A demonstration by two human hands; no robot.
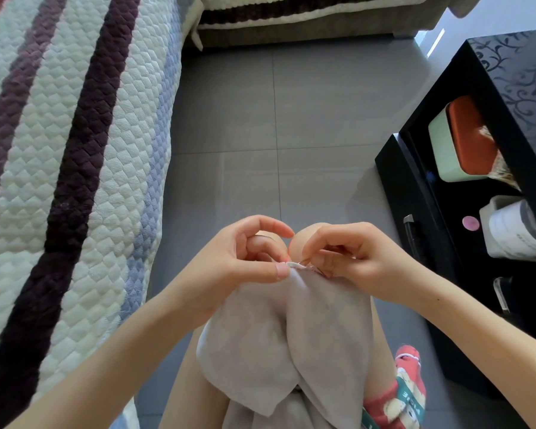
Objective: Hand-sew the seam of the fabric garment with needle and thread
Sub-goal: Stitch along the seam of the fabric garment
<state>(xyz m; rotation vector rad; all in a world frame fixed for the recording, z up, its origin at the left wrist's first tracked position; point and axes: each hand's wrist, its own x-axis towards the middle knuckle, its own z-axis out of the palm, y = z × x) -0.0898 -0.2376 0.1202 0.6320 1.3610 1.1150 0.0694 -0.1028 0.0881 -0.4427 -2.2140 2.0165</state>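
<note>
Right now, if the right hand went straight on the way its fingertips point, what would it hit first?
Probably the seam edge of the grey fabric, then the left hand pinching it; the right hand, pinching the needle, looks nearly there, depth unclear.

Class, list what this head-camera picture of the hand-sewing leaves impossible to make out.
- Head view, thin metal needle: mostly hidden by fingers of the right hand.
- Head view, pale beige fabric garment: lower part cut off by the bottom edge.
- Head view, white cylindrical container: label blurred.
</note>
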